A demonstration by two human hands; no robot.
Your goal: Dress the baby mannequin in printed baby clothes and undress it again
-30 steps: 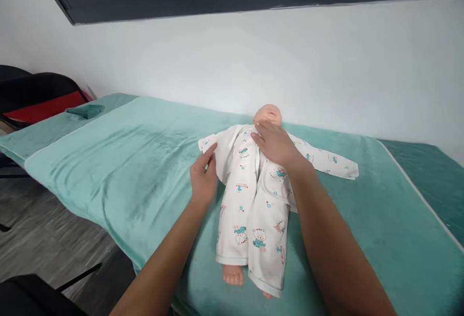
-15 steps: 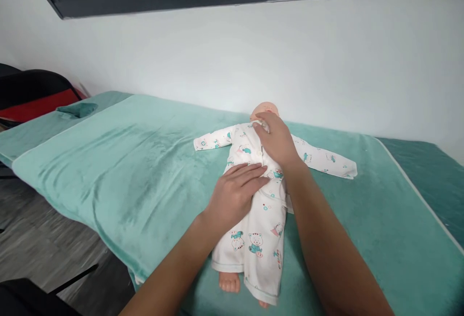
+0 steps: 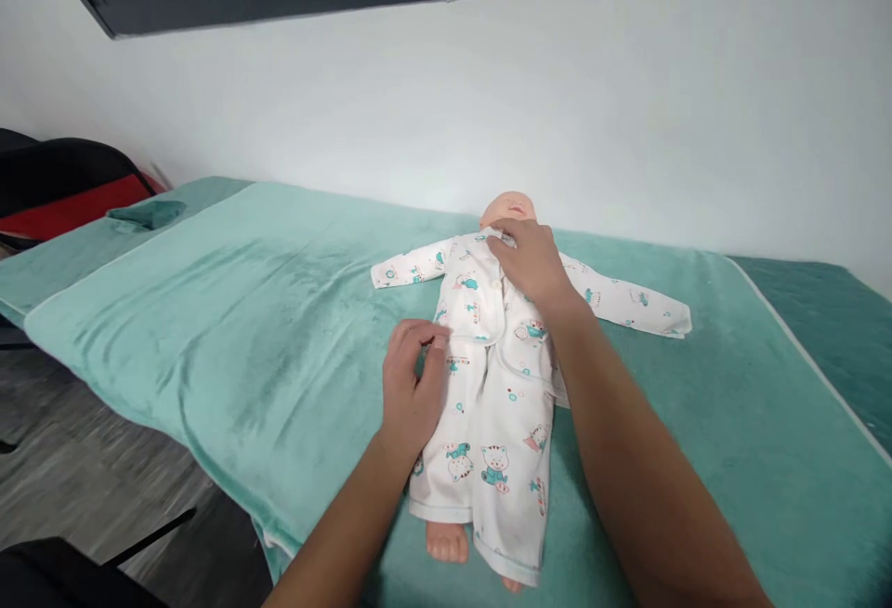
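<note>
A baby doll (image 3: 508,205) lies on its back, its head toward the wall. It wears a white long-sleeved shirt (image 3: 468,287) with animal prints and matching trousers (image 3: 498,436); its bare feet poke out below. My left hand (image 3: 413,385) is at the shirt's lower edge on the left, thumb and forefinger closed on the hem. On the upper chest by the collar rests my right hand (image 3: 533,259), thumb apart from the fingers; it hides part of the neckline. The two front flaps of the shirt are parted toward the bottom.
A green plush cover (image 3: 279,310) is spread over the table, with a darker green cloth (image 3: 801,310) at the right. A white wall (image 3: 627,115) stands close behind. At left are black chairs with a red part (image 3: 84,204).
My left hand has moved left off the doll's belly to the shirt's hem and closed its fingers there. My right hand stays at the collar, its fingers drawn in a little.
</note>
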